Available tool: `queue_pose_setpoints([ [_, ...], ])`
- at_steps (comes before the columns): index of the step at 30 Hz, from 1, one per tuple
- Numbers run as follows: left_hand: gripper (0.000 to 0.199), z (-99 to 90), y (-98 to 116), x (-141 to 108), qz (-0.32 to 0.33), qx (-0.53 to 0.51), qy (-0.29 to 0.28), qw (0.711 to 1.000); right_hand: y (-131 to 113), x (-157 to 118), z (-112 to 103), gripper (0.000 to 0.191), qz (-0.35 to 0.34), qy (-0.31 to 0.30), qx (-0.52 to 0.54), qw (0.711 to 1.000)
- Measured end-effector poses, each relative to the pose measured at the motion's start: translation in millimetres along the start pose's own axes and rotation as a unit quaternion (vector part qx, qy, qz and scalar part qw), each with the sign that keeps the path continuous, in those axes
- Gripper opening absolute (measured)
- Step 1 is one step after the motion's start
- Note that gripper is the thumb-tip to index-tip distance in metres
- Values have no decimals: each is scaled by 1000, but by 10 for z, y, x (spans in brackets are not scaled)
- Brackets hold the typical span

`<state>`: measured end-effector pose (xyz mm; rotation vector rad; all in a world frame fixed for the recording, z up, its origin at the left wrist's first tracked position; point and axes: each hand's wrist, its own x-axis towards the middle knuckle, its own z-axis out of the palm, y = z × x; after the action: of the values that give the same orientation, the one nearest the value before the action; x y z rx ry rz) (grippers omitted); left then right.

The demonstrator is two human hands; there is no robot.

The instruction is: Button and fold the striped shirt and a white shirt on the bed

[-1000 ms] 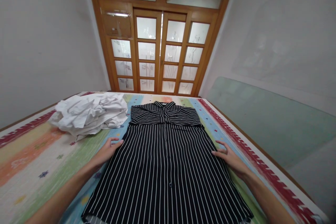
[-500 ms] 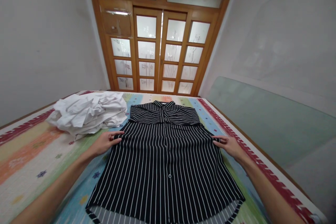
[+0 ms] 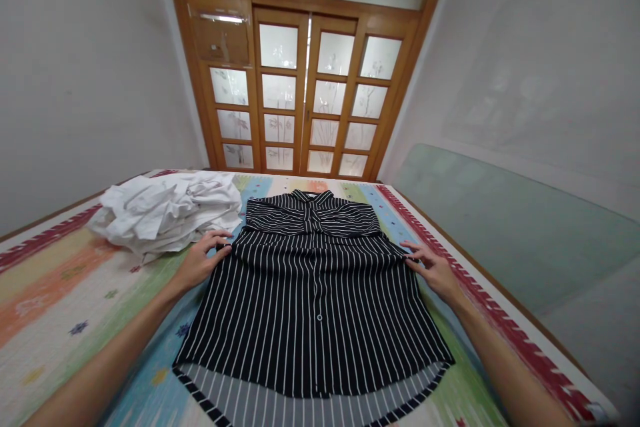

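A black shirt with white stripes (image 3: 305,307) lies front up, its collar pointing away from me and its sleeves folded across the upper chest. My left hand (image 3: 203,261) pinches its left side edge at about mid-body, thumb toward me. At the same height on the opposite edge, my right hand (image 3: 434,272) grips the cloth between thumb and fingers. A crosswise ridge of fabric runs between the two hands. The curved hem lies nearest me, showing the grey inner side of the back panel. One button shows on the lower placket.
A rumpled heap of white cloth (image 3: 170,213) sits left of the shirt. Beneath everything is a colourful patterned bed cover (image 3: 65,280) with a red-and-white border. Walls stand on both sides, and wooden glass-paned doors (image 3: 305,93) are beyond the far edge.
Both hands have moved slightly away from me with the cloth. The hem has slid forward, so more of the inner back panel shows, and the ridge between the hands is more marked.
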<state>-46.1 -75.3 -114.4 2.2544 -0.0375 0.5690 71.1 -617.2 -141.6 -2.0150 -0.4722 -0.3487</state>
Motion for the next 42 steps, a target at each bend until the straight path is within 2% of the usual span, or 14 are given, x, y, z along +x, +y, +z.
queue_pose_setpoints([
  [3, 51, 14, 69, 13, -38, -40, -32, 998, -130, 25, 25, 45, 43, -57, 55, 996],
  [6, 53, 20, 100, 13, -71, -31, -27, 997, -166, 41, 34, 53, 84, -42, 48, 994],
  [11, 48, -16, 127, 15, -50, -7, -20, 999, -118, 21, -7, 54, 102, -42, 22, 994],
  [15, 49, -33, 138, 74, -59, -34, -21, 997, -175, 67, 8, 53, 108, -38, 59, 992],
  [18, 54, 14, 64, 178, -99, -39, -8, 994, -228, 198, 98, 52, 118, -42, 60, 990],
  [21, 57, 102, -85, 308, -148, -28, 13, 988, -172, 369, 235, 50, 164, -49, 41, 984],
  [23, 54, 159, -190, 379, -180, -1, 6, 984, -72, 461, 327, 46, 178, -51, -6, 983],
  [26, 43, 202, -306, 414, -209, 50, -8, 977, 81, 519, 420, 35, 154, -34, -118, 980],
  [30, 40, 144, -373, 295, -199, 104, 22, 974, 161, 452, 410, 33, 126, 16, -207, 970],
  [33, 43, 58, -398, 132, -180, 121, 23, 976, 153, 339, 342, 39, 150, 20, -194, 969],
  [38, 61, -12, -403, -71, -238, 28, -41, 970, 151, 157, 273, 50, 259, -53, -100, 959],
  [42, 69, -8, -354, -88, -254, -60, -55, 964, 152, 119, 275, 52, 252, -33, -91, 963],
])
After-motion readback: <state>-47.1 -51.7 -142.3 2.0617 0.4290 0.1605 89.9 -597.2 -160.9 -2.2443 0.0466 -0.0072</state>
